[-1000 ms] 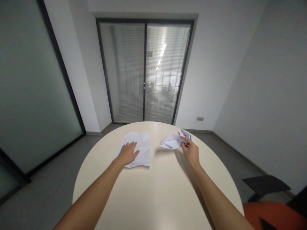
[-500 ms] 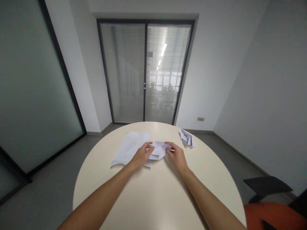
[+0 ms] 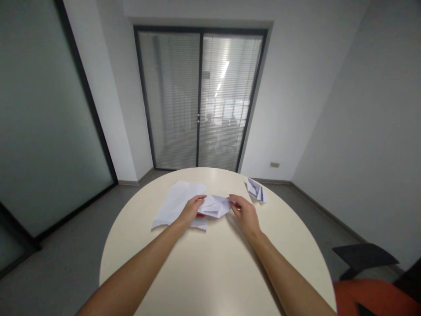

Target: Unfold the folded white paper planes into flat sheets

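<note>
Between my hands is a folded piece of white paper (image 3: 215, 206), held just above the table. My left hand (image 3: 190, 210) grips its left end, with fingers on top and some fingertips partly hidden beneath. At its right end, my right hand (image 3: 244, 211) pinches the corner between thumb and fingers. Under and beyond my left hand lies a larger creased white sheet (image 3: 177, 197), its near edge uneven. Farther right, near the far rim, sits another folded paper piece (image 3: 255, 190) with dark blue marks.
The round cream table (image 3: 210, 272) carries all the paper. An orange chair (image 3: 375, 296) with a black armrest (image 3: 365, 255) stands at the lower right. Beyond the table is a glazed door (image 3: 199, 101) with blinds; a frosted glass panel (image 3: 42, 118) is on the left.
My left hand has shifted slightly left and its thumb no longer shows on top. The folded paper has turned, showing a different folded face. My right hand still pinches its end.
</note>
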`<action>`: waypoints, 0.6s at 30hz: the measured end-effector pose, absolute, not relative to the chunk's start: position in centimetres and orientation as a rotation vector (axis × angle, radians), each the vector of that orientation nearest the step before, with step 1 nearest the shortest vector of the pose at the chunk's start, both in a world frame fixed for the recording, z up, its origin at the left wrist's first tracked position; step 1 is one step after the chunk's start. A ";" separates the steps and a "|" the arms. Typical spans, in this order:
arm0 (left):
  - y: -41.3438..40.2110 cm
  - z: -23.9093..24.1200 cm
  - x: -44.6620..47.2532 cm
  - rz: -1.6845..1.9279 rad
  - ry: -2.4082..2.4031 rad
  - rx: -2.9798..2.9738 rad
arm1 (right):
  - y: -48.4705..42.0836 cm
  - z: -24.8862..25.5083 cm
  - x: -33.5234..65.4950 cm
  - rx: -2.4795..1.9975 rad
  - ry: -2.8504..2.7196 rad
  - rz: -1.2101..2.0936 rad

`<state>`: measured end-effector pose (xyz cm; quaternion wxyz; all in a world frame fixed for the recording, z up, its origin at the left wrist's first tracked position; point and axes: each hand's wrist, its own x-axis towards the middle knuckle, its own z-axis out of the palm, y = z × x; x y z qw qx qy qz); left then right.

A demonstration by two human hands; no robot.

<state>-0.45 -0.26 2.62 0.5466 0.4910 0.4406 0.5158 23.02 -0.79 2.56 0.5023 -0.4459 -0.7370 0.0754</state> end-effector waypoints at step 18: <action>-0.9 3.3 -1.1 1.201 0.881 1.049 | -0.8 2.7 23.5 -1.049 -1.701 0.464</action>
